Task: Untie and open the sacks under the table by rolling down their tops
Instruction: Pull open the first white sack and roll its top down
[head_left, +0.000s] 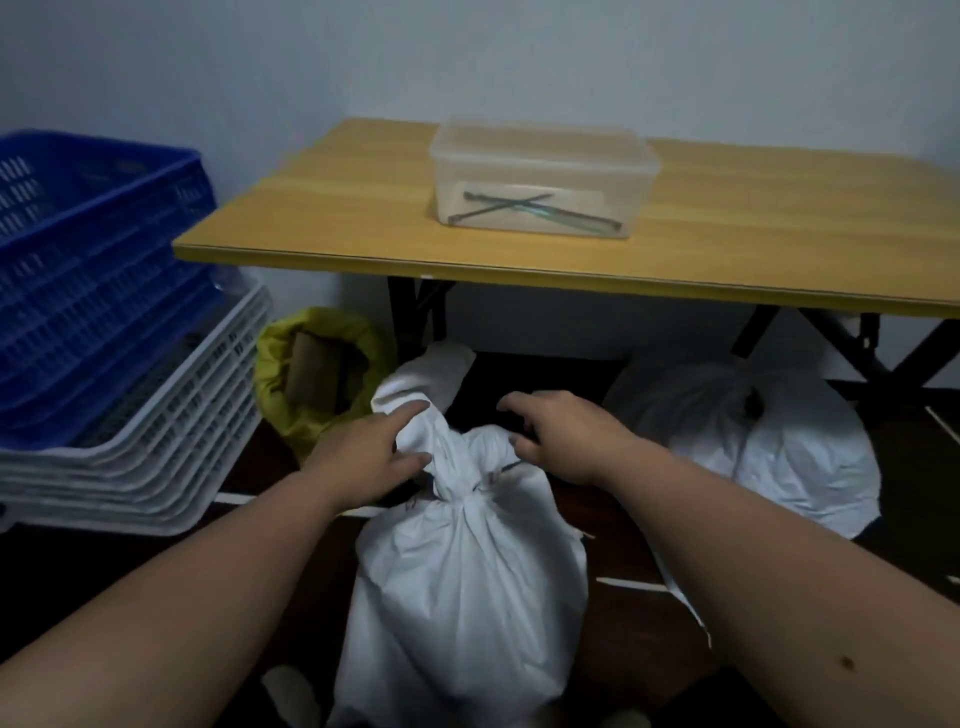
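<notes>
Dark floor (613, 519), pale wall behind. Left hand (358, 452) grasps the bunched neck of the tied white fabric sack (467, 597), thumb and fingers round the cloth just above the knot. Right hand (556, 436) hovers over the sack's shoulder, fingers loosely curled, holding nothing. Sack stands in front of the yellow-topped folding table (779, 249). Second white sack (753, 441) lies under the table; open yellow bag (317, 374) beside its left leg; clear plastic box (540, 176) on top.
</notes>
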